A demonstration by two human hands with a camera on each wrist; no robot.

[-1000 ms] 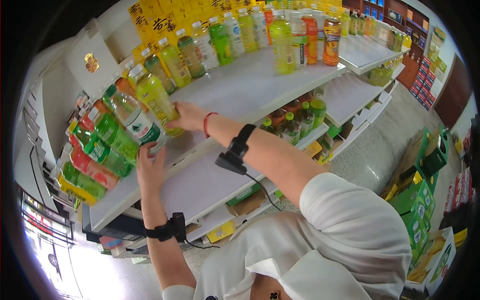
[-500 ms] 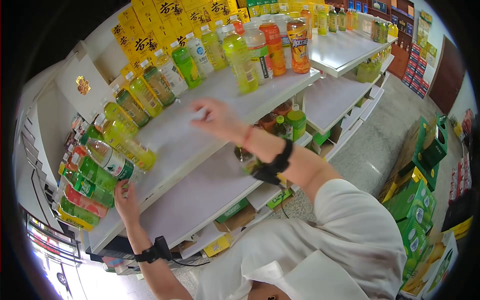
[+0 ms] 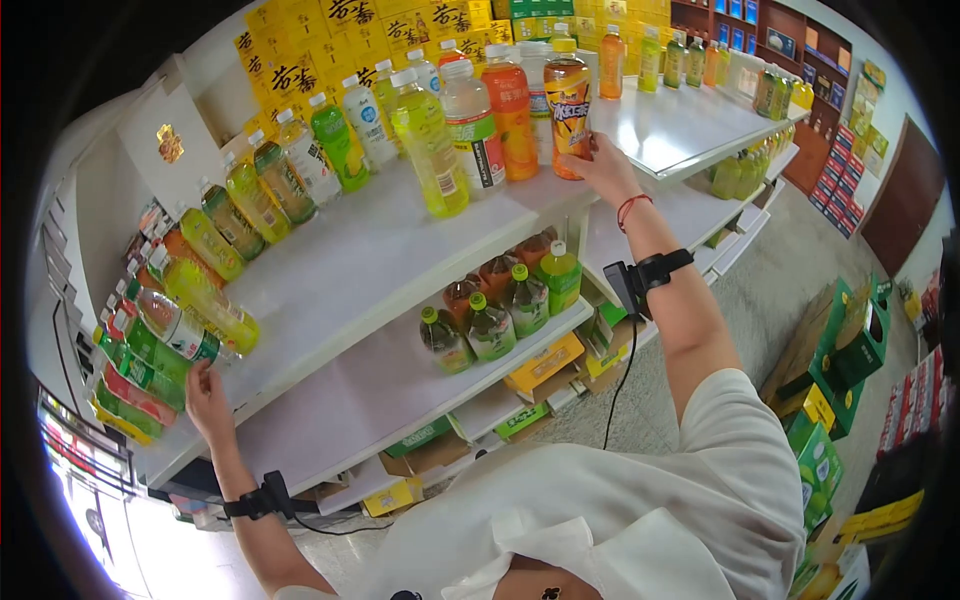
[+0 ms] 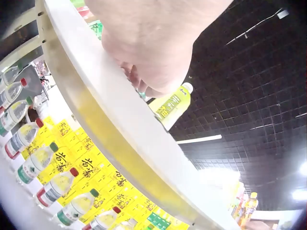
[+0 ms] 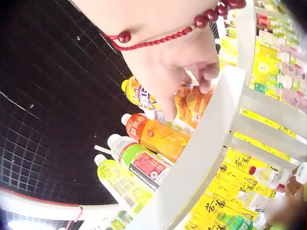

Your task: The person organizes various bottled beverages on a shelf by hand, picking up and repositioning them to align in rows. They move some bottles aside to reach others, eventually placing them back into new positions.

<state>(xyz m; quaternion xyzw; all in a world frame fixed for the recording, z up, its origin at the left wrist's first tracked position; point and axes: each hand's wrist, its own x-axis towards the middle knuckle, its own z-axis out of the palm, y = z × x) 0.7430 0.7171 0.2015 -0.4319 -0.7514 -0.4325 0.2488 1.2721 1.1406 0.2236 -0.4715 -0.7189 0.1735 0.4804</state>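
My right hand point(image 3: 605, 172) grips an iced tea bottle point(image 3: 570, 105) low down, at the right end of the top shelf. In the right wrist view, thumb and fingers lie around that bottle's amber lower part point(image 5: 192, 103). On the far left, my left hand point(image 3: 210, 402) has its loosely bent fingers at the base of a clear water bottle point(image 3: 172, 322) with a green label. Beside that bottle stands a yellow-green drink bottle point(image 3: 205, 300). The left wrist view mostly shows the back of the left hand point(image 4: 148, 43), its fingertips partly hidden.
Left of the iced tea stand an orange juice bottle point(image 3: 515, 120), a white-capped bottle with a green-red label point(image 3: 472, 130) and a yellow-green bottle point(image 3: 428, 150). Several bottles line the back, before yellow boxes point(image 3: 300, 50). Dark bottles point(image 3: 490, 330) stand on the lower shelf point(image 3: 350, 370).
My right hand has let go of the yellow-green bottle at the left row and moved right to the iced tea bottle. The left hand stays by the water bottle.
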